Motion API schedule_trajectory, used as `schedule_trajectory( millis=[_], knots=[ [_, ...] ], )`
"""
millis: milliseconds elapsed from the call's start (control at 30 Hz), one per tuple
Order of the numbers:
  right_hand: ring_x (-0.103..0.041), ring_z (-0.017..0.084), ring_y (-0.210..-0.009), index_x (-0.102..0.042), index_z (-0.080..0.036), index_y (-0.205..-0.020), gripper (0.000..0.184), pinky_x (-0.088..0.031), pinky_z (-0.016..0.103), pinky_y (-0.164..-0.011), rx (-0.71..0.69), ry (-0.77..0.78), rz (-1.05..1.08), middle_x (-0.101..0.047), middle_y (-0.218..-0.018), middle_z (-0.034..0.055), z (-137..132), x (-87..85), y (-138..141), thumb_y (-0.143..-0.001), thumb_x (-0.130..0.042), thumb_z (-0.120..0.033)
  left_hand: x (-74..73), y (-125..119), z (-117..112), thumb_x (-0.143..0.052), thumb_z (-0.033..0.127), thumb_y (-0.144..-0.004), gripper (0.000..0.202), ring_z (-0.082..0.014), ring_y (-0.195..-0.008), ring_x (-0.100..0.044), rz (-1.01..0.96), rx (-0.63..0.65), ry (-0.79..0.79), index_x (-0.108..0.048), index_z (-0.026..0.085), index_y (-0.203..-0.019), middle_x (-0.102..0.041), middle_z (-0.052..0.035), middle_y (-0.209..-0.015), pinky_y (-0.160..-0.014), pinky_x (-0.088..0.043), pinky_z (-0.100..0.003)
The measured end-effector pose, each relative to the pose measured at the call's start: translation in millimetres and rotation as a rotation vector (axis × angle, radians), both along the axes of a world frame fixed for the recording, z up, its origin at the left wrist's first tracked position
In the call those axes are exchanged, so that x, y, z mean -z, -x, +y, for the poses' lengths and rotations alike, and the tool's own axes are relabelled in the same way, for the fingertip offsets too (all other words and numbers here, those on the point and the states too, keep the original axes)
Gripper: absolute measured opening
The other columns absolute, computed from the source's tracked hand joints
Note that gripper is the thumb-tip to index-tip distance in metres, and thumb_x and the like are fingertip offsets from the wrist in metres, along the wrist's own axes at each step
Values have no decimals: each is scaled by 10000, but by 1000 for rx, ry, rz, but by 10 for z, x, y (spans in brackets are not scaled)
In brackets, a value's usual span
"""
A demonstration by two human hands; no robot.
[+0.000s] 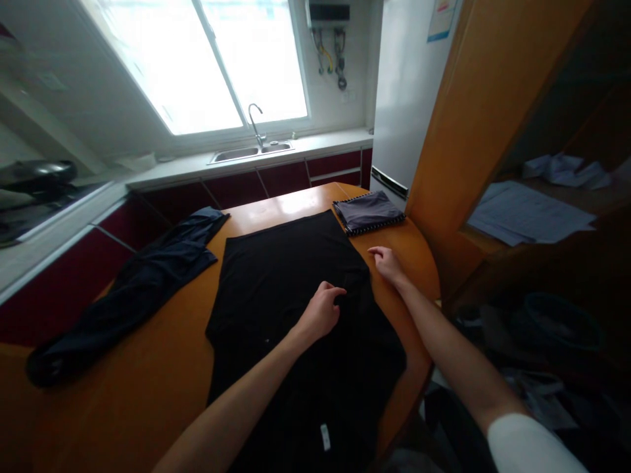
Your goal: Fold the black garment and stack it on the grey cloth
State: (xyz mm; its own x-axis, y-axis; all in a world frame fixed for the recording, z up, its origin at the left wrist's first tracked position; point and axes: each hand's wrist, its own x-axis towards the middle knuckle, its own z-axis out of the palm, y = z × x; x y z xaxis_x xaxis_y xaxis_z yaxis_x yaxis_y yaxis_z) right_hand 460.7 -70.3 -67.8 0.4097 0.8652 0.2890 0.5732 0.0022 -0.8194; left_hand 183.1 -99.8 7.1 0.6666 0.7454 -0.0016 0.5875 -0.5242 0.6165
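Three garments lay on the counter [167, 374] — one black shirt [276, 269], one navy heap [148, 282], one folded grey piece [369, 211]. Your left hand [323, 310] pinched the black shirt — your right hand [387, 263] lay spread at its edge.

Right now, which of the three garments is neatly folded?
The grey garment at the far right of the table. The black garment lies spread flat in the middle; the dark blue one sprawls unfolded at left.

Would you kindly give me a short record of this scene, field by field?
Surface: orange table
Main item: black shirt, spread flat
Left hand: pinching the shirt near its middle
Right hand: open, at the shirt's right edge
Left of shirt: dark blue garment, crumpled
Far corner: folded grey cloth
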Motion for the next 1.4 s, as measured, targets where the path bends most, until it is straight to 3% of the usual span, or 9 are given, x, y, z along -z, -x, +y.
schedule_trajectory(
  millis=[133,300,500,833,967,1100,1200,1300,1400],
  knots=[
    [-613,228,-1162,-758,-248,-1019,243,-436,409,-1054,-108,-41,-84,-710,-1201,66,-60,-110,60,-900,-558,-321,-67,-48,0,-561,40,-804,444,-200,-967,-637,127,64,-72,-674,193,-1205,-573,-91,-1152,-928,-516,-295],
    [-498,257,-1284,-765,-264,-809,195,-327,485,-1101,-223,2,-241,-658,-1286,53,-129,-223,117,-886,-645,-397,-88,-382,144,-498,277,-975,329,-272,-1112,-546,179,-3,-300,-597,218,-1284,-539,-115,-1252,-974,-465,-396],
    [-487,262,-1268,-729,-259,-684,304,-307,496,-1075,-248,21,-289,-668,-1245,43,-152,-252,121,-911,-621,-430,101,-663,474,-566,436,-954,253,-295,-1131,-523,252,-37,-179,-636,220,-1065,-556,-103,-1203,-944,-454,-452],
    [-487,262,-1205,-686,-246,-681,293,-289,506,-1055,-270,69,-400,-651,-1195,43,-159,-226,104,-889,-654,-450,95,-647,562,-557,350,-969,160,-255,-1010,-636,218,-29,-104,-528,221,-1058,-691,-45,-997,-919,-428,-422],
    [-505,269,-1140,-655,-232,-718,286,-322,491,-1007,-179,81,-472,-649,-1147,63,-139,-226,174,-894,-651,-456,75,-670,432,-560,295,-955,192,-298,-1114,-590,239,-69,-265,-550,191,-1115,-660,-115,-1134,-959,-407,-461],
    [-509,279,-1111,-662,-237,-838,220,-356,459,-958,-97,103,-482,-639,-1119,83,-120,-234,194,-900,-642,-447,88,-674,204,-466,228,-984,293,-267,-1308,-477,149,150,-472,-557,192,-1260,-550,-133,-1377,-1091,-337,-429],
    [-509,281,-1129,-668,-242,-909,181,-356,452,-962,-94,99,-471,-636,-1140,81,-115,-222,190,-897,-652,-422,173,-621,29,-434,388,-1014,496,-270,-1461,-324,130,382,-470,-417,162,-1456,-393,-153,-1560,-1185,-229,-442],
    [-503,292,-1157,-675,-253,-993,180,-351,462,-974,-82,79,-480,-637,-1182,89,-112,-202,193,-913,-632,-408,261,-507,-115,-348,589,-1006,718,-305,-1526,-163,172,490,-465,-266,134,-1556,-232,-184,-1634,-1214,-137,-503],
    [-493,304,-1185,-672,-256,-1074,236,-347,471,-984,-50,79,-493,-621,-1250,103,-106,-190,196,-921,-620,-427,261,-366,-254,-308,635,-1000,772,-292,-1535,-102,187,579,-456,-202,144,-1586,-188,-163,-1647,-1227,-96,-495]
  ],
)
